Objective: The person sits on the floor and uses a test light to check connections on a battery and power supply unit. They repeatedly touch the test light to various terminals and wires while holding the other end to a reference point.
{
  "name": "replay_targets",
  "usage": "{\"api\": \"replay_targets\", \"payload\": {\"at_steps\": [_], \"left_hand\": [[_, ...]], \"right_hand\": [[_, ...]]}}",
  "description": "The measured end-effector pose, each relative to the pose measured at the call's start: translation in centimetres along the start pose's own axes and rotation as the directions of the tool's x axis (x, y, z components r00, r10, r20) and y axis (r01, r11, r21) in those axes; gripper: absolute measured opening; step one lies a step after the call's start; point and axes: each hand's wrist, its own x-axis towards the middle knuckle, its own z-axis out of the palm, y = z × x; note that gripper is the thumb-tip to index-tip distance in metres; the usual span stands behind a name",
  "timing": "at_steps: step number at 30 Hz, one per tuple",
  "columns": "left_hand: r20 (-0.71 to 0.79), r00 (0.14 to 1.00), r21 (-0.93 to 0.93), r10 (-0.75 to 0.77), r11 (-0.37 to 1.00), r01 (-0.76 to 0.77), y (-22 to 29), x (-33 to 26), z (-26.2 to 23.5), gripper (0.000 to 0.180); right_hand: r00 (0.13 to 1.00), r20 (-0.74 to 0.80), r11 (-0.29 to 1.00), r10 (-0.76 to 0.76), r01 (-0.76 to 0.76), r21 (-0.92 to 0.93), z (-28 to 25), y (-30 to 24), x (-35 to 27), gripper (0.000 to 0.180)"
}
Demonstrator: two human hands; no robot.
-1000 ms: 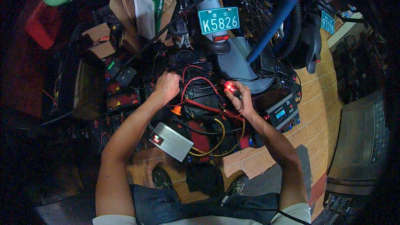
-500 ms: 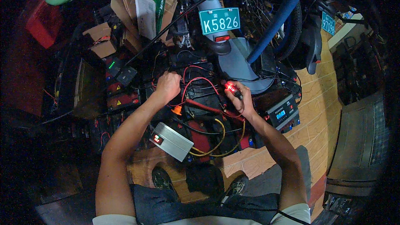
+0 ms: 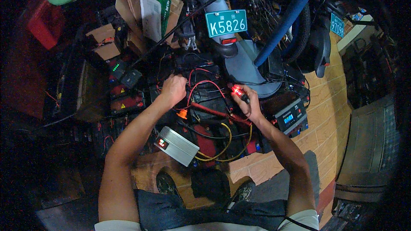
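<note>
My left hand [image 3: 174,90] is closed over dark batteries and cables; whatever its fingers grip is hidden. To the right, my right hand [image 3: 249,102] pinches a small tester with a glowing red display [image 3: 236,90], its digits too small to read. Red wires [image 3: 206,82] arch between my hands above the black batteries. Below my left hand lies an orange connector [image 3: 182,114]. Nearer me, a silver ribbed box [image 3: 176,146] with a small lit display rests at an angle on the batteries. Yellow cables [image 3: 230,141] loop out of its right end.
A dark meter [image 3: 290,117] with a blue screen stands right of my right forearm. Beyond are a grey scooter footboard [image 3: 248,68], a green licence plate [image 3: 226,22] and a blue tube [image 3: 287,21]. Cardboard [image 3: 128,13] leans at the far left. Wood-patterned floor [image 3: 327,115] shows at right.
Both hands keep almost the same place and grip. The view has shifted very slightly; nothing else has visibly moved.
</note>
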Motion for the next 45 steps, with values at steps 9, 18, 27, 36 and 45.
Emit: {"api": "replay_targets", "payload": {"at_steps": [9,18,27,36,45], "left_hand": [[-0.091,0.995,-0.256,-0.047,0.966,0.023,0.3,-0.4,-7.9,0.036],[0.341,0.926,-0.187,0.163,0.977,-0.104,5.2,-6.6,-6.8,0.027],[0.301,0.937,-0.122,0.177,0.982,-0.146,5.9,-7.4,-4.2,0.022],[0.495,0.850,-0.019,0.182,0.980,-0.199,6.2,-7.1,-3.0,0.031],[0.213,0.975,-0.128,0.058,0.991,-0.031,4.4,-5.5,-4.9,0.034]], "right_hand": [[0.984,-0.051,0.964,0.171,-0.156,0.217,-4.0,-7.8,0.5,0.036],[0.938,0.094,0.921,0.334,-0.346,0.180,-7.8,-12.3,-7.2,0.033],[0.938,0.087,0.930,0.336,-0.345,0.125,-7.1,-7.6,-9.9,0.029],[0.972,0.095,0.976,0.216,-0.216,-0.012,-6.8,-6.8,-9.7,0.029],[0.975,0.043,0.971,0.219,-0.222,0.088,-5.7,-5.6,-8.3,0.023]]}}
